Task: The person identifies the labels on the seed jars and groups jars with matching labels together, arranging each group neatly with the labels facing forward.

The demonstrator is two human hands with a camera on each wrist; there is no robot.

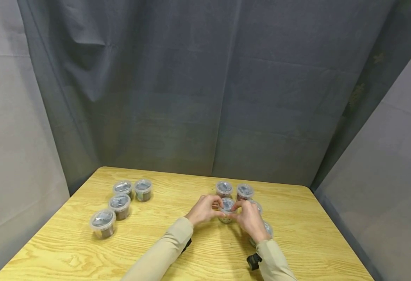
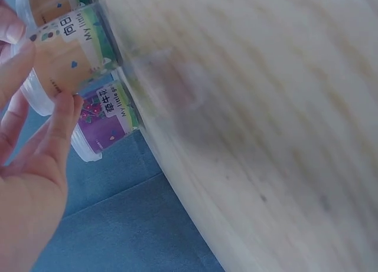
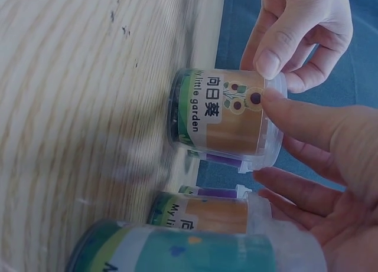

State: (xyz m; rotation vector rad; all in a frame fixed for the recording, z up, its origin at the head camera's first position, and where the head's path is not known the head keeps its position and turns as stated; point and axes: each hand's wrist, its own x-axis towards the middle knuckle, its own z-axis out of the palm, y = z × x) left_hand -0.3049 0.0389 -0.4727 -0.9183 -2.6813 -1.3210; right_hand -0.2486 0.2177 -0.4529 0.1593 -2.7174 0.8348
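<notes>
Two hands, left hand (image 1: 203,210) at 9 o'clock and right hand (image 1: 250,218) at 3 o'clock, pinch the orange-labelled tub (image 1: 226,209) with fingers (image 3: 277,48) clamped on its lid rim, steadying it upright on the desk (image 1: 68,249).

The little plastic cup (image 1: 226,209) with the orange "My little garden" sunflower label (image 3: 227,110) is sitting upright on the wooden table (image 1: 177,249), clear lid on top and dark soil showing at the bottom. It's sitting at the front of the right-hand cluster of cups, just in front of the two lidded cups (image 1: 234,190) at the back, with a purple-labelled cup (image 2: 106,115) right behind it. It's standing well apart from the four cups (image 1: 121,203) off to the left.
</notes>
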